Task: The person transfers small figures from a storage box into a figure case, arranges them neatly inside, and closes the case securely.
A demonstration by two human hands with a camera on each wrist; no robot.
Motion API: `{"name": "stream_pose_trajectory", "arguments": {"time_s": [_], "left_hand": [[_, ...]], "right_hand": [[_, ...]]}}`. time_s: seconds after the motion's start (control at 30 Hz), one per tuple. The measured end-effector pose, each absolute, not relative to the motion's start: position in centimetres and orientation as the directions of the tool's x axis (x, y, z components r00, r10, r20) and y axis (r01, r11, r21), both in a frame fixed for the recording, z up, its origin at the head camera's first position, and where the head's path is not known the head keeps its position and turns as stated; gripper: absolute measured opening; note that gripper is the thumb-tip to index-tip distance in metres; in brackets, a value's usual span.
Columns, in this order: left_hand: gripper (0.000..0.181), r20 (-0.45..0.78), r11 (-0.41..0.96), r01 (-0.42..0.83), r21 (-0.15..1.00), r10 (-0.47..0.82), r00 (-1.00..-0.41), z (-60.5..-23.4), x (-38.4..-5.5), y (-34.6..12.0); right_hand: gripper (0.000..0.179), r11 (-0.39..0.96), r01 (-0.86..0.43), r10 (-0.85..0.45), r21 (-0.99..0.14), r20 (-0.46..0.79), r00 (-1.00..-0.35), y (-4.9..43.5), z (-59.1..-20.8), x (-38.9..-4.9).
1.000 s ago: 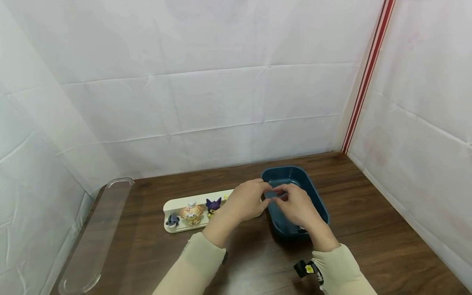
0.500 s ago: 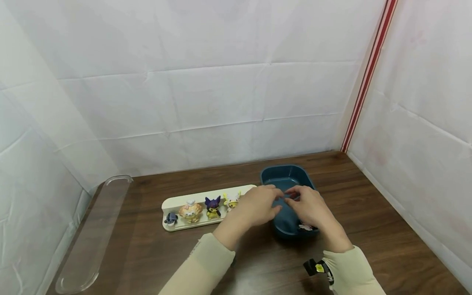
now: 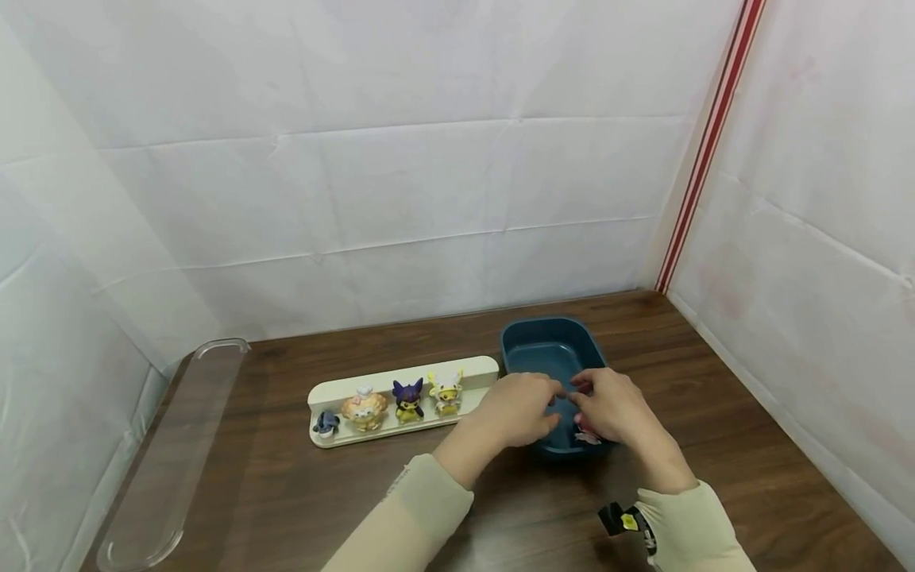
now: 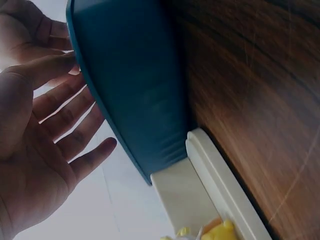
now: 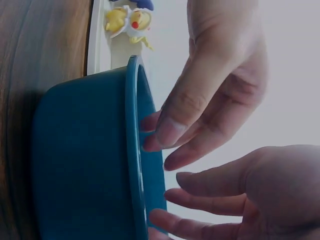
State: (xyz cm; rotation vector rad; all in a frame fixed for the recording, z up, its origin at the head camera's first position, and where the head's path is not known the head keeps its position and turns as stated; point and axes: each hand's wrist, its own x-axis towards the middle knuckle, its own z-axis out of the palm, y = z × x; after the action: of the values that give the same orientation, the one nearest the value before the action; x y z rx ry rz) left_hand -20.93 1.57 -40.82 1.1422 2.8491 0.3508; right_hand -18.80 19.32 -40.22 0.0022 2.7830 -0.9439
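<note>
Both hands hover over the near half of a deep blue plastic box (image 3: pixel 549 332), with empty fingers. My left hand (image 3: pixel 520 407) comes in from the left; the left wrist view shows its fingers spread beside the box rim. Facing it, my right hand (image 3: pixel 609 403) has its fingers loosely bent, and its fingertips dip just inside the rim in the right wrist view. A small pink and white item (image 3: pixel 588 434) lies at the box's near end, partly hidden under my right hand.
Left of the box stands a cream stepped tray (image 3: pixel 336 391) with small figurines: a grey-blue one (image 3: pixel 327 423), a fluffy orange one (image 3: pixel 365 409), a purple-eared one (image 3: pixel 408 401) and a white-yellow one (image 3: pixel 446 392). A clear plastic cover (image 3: pixel 175 453) lies far left.
Both hands have shifted right and toward the box's near end. The white-yellow figurine and the tray's right end have come into view, as has more of the pink and white item.
</note>
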Motion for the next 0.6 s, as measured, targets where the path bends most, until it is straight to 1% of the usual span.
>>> {"name": "stream_pose_trajectory", "arguments": {"time_s": [0.23,0.37,0.5,0.6], "left_hand": [[0.037,-0.044,0.727,0.657,0.198,0.676,-0.735,-41.7,-20.9,3.1],[0.038,-0.097,0.739,0.644,0.197,0.668,-0.737,-42.2,-20.9,3.5],[0.037,-0.123,0.745,0.635,0.204,0.663,-0.739,-42.6,-20.9,3.8],[0.037,-0.137,0.744,0.632,0.218,0.664,-0.735,-42.7,-21.0,4.0]], "right_hand": [[0.037,0.882,0.028,-0.058,-0.470,-0.167,-0.984,19.7,-40.7,-18.8],[0.040,0.893,0.055,-0.043,-0.446,-0.206,-0.978,19.7,-41.1,-18.8],[0.043,0.908,0.053,-0.049,-0.416,-0.229,-0.972,19.7,-41.6,-18.9],[0.043,0.921,0.037,-0.055,-0.388,-0.223,-0.973,19.7,-41.9,-19.0]]}}
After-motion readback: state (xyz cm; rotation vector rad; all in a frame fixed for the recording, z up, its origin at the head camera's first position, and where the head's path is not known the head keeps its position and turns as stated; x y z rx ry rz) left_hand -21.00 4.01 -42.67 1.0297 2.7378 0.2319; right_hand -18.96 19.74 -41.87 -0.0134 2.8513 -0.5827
